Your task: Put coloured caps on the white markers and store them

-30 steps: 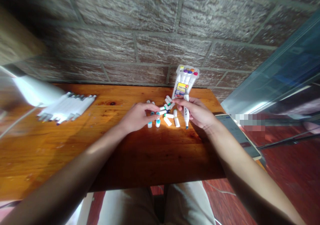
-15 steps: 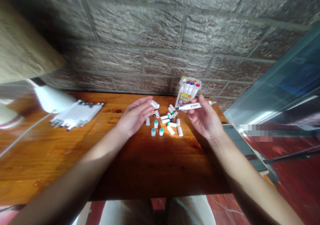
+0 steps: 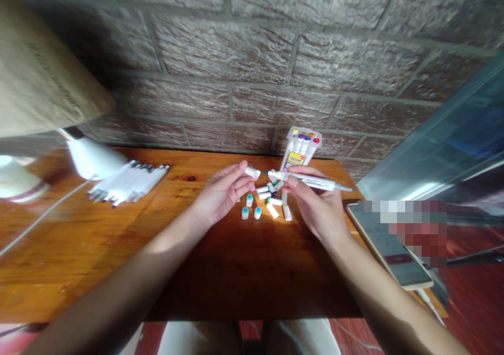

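Observation:
Between the thumb and fingers of my left hand [image 3: 226,189] is a white marker cap [image 3: 252,173], its open end facing right. My right hand [image 3: 321,202] grips a white marker [image 3: 311,179], held nearly level with a dark teal tip [image 3: 266,172] pointing left at the cap. A small gap shows between tip and cap. On the table below both hands lie several loose white caps [image 3: 272,210] with coloured ends. A few with turquoise tops [image 3: 249,200] stand upright near my left hand. Some caps are partly hidden behind my fingers.
A clear case of markers [image 3: 296,158] stands behind my right hand by the brick wall [image 3: 252,103]. Several markers [image 3: 128,181] lie in a row at left, beside a lamp [image 3: 88,155] with its cord. A phone [image 3: 389,247] rests at the table's right edge.
My right hand has turned the marker, so its teal tip now points left towards the cap. My left hand has tilted the cap, its open end now facing the marker.

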`<state>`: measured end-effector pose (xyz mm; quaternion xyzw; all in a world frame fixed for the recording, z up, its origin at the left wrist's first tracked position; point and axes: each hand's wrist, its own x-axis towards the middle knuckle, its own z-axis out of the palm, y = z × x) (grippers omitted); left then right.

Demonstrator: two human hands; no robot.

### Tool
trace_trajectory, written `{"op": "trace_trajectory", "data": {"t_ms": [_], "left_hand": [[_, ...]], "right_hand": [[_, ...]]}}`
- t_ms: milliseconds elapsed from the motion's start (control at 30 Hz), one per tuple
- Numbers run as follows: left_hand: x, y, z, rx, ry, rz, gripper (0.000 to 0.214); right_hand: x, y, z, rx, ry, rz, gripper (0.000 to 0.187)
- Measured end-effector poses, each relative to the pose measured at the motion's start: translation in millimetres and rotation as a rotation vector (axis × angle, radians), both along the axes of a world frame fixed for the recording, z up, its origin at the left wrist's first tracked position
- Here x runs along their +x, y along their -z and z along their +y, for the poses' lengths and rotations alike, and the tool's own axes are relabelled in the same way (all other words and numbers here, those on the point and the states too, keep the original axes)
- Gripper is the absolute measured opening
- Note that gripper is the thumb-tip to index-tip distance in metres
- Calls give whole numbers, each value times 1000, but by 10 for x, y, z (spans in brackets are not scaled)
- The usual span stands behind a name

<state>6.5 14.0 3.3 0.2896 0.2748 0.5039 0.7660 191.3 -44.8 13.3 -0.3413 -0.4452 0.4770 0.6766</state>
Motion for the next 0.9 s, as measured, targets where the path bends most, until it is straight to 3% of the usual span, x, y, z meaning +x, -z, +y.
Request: {"op": "trace_trajectory", "data": {"t_ms": [300, 900], "left_hand": [[-10, 2, -27, 69, -21, 53, 16], [3, 34, -38, 172, -14, 129, 28]], "right_hand": [[-8, 23, -91, 90, 118, -315, 17], [-97, -2, -78, 14, 196, -291, 20]]}}
